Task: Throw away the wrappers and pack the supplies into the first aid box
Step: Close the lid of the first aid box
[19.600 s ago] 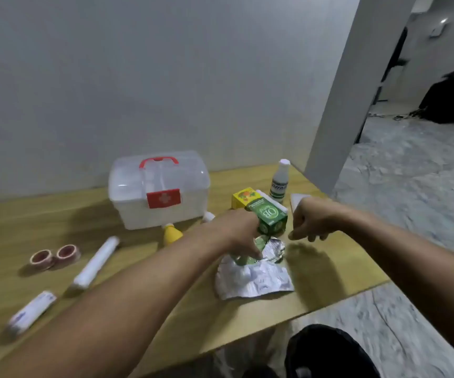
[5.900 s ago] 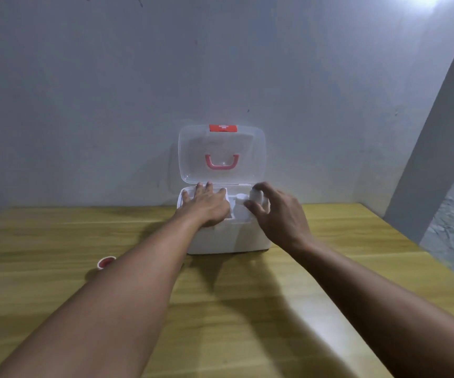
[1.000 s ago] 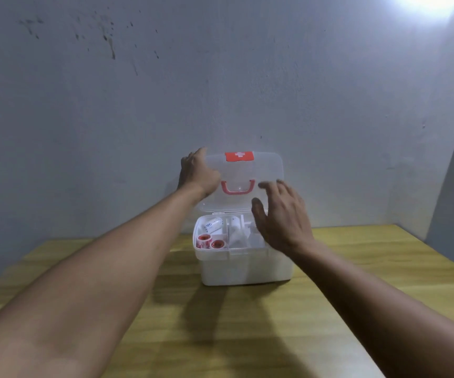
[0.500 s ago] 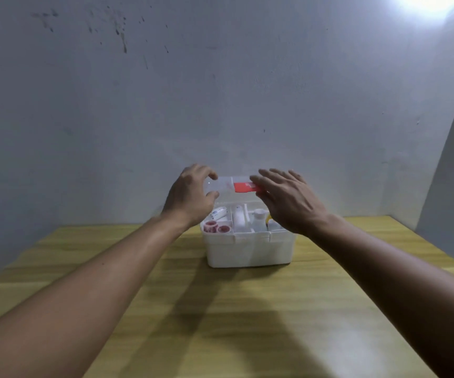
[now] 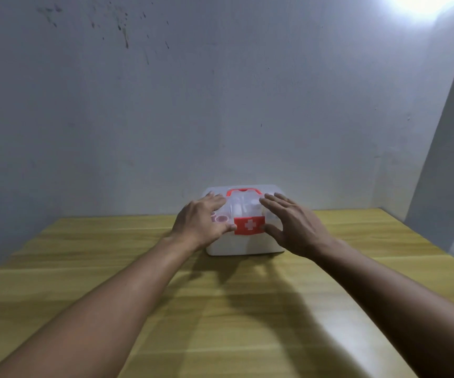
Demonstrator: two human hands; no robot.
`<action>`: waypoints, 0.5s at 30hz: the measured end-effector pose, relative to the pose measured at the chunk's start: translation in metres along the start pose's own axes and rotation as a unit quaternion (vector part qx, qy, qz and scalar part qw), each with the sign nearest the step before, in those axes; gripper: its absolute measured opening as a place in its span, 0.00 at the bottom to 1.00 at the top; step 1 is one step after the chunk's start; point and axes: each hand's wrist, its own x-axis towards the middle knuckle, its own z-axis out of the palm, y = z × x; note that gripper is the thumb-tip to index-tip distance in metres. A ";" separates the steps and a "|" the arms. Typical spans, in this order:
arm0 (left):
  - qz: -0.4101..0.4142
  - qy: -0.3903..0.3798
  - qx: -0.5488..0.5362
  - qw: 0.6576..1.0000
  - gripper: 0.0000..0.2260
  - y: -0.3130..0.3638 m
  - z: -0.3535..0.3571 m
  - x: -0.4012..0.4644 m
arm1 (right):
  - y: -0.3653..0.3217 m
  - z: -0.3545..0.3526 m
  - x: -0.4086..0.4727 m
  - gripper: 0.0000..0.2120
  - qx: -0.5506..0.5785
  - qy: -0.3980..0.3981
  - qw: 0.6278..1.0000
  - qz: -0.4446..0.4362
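Note:
The first aid box (image 5: 245, 245) stands on the wooden table (image 5: 220, 317) near the wall, white below with a clear lid (image 5: 243, 207) lying down on it. A red handle (image 5: 243, 190) sits on top and a red latch with a white cross (image 5: 249, 225) on the front. My left hand (image 5: 201, 222) clasps the lid's left side, thumb beside the latch. My right hand (image 5: 294, 227) lies over the lid's right side with fingers spread, thumb at the latch's right edge. Through the lid I see tape rolls (image 5: 221, 219) and pale supplies.
A grey wall rises right behind the box. A white pillar (image 5: 449, 159) stands at the table's far right corner, with floor beyond it. Nothing but the box lies on the tabletop.
The lid stood upright a second ago; both hands have swung it down onto the box. Several seconds earlier a tape roll lay on the table; now it is inside.

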 end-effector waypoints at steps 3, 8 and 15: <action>-0.006 0.009 0.003 1.000 0.32 0.000 0.002 0.002 | 0.000 0.006 -0.001 0.30 0.006 0.022 1.000 0.017; -0.010 -0.011 0.072 0.997 0.31 0.004 -0.002 0.003 | 0.001 0.007 0.000 0.29 -0.013 0.031 0.999 0.011; -0.010 -0.007 0.109 0.994 0.31 0.006 0.002 0.006 | 0.002 0.008 0.003 0.28 -0.005 0.028 1.000 0.009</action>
